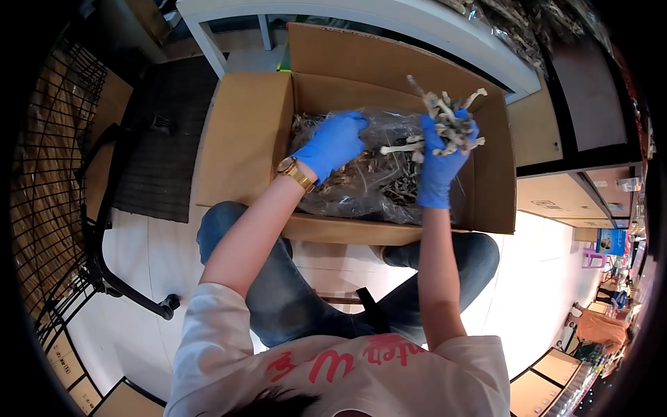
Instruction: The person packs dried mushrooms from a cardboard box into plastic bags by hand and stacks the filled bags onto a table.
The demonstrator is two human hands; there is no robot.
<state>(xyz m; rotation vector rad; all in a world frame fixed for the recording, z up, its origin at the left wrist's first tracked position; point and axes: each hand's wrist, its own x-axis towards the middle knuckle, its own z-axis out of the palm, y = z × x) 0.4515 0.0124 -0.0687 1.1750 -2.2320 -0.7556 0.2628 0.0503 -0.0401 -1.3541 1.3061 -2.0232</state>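
My right hand point(442, 167), in a blue glove, is closed around a bunch of dried mushrooms point(455, 132) with pale stems and darker caps. It is raised over the right side of an open cardboard box point(250, 132). Inside the box lies a clear plastic bag point(399, 125) with many more dried mushrooms point(399, 189) in it. Over the bag's left part is my left hand point(333, 144), also gloved in blue, its fingers curled in at the edge of the plastic. What lies under those fingers is hidden.
A white table point(250, 8) stands behind the box, with bagged goods point(511, 24) at its right. To the left are a black wire cart point(59, 174) and a dark mat point(163, 139). Cartons point(556, 194) line the right side. My knees flank the box's front.
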